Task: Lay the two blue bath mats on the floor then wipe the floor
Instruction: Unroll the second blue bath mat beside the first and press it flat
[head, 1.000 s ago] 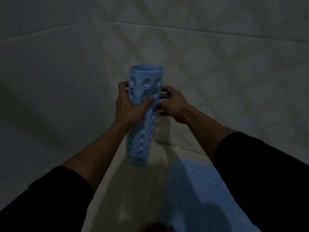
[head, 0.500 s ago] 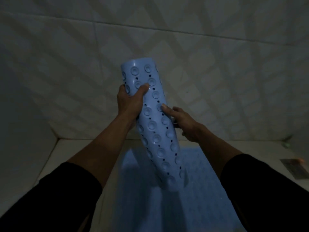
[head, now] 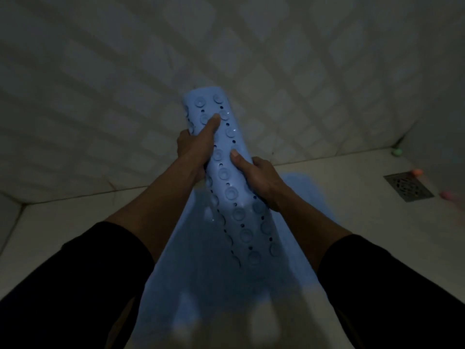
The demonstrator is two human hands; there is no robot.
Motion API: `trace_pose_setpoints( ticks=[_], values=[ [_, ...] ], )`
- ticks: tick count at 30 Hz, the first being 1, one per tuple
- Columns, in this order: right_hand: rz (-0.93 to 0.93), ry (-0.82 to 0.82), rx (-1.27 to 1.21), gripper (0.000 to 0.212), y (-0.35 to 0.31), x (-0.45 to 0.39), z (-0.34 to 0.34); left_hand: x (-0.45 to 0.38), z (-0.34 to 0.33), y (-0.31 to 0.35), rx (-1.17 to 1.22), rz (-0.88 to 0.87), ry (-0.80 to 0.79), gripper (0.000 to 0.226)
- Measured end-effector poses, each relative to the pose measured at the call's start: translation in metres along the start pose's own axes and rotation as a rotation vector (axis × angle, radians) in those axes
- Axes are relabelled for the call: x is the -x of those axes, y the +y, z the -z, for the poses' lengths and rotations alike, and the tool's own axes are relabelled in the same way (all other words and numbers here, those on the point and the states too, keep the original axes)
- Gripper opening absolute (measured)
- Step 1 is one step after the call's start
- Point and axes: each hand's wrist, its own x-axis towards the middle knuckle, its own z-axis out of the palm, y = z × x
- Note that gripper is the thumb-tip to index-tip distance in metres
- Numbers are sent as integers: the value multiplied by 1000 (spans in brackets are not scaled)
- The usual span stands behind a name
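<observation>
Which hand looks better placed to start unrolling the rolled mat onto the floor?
Probably the right hand: it grips the rolled mat lower down, nearer the flat mat already on the floor, so it could peel the edge while the left hand holds the top.

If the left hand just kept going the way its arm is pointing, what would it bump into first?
Probably the tiled wall. The left hand grips the rolled blue mat and points up and away from the person, with nothing visible between it and the wall. The dim light makes the depth uncertain.
</observation>
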Motion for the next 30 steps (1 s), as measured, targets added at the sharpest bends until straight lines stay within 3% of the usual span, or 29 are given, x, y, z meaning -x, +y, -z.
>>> trace_pose_setpoints(
  ticks=[3, 8, 12, 14, 17, 20, 30],
  values=[
    [3, 41, -30, 71, 27, -2, 37, 21, -38, -22, -54, 13, -77, 74],
    [-74, 49, -81, 78, 58, 6, 86, 68, -74, -70, -198, 160, -81, 90],
    [-107, 30, -51, 72, 77, 19, 114, 122, -94, -100, -272, 234, -85, 98],
    [-114, 3, -42, 65, 82, 31, 123, 144, -101, -108, -266, 244, -38, 89],
    [-133, -57, -6, 62, 91, 44, 129, 172, -106, -116, -284, 241, 48, 70],
    [-157, -130, -10, 64, 98, 59, 131, 192, -106, -121, -308, 257, 101, 71],
    [-257, -113, -99, 71, 158, 93, 108, 222, -81, -167, -411, 216, 55, 63]
  ],
)
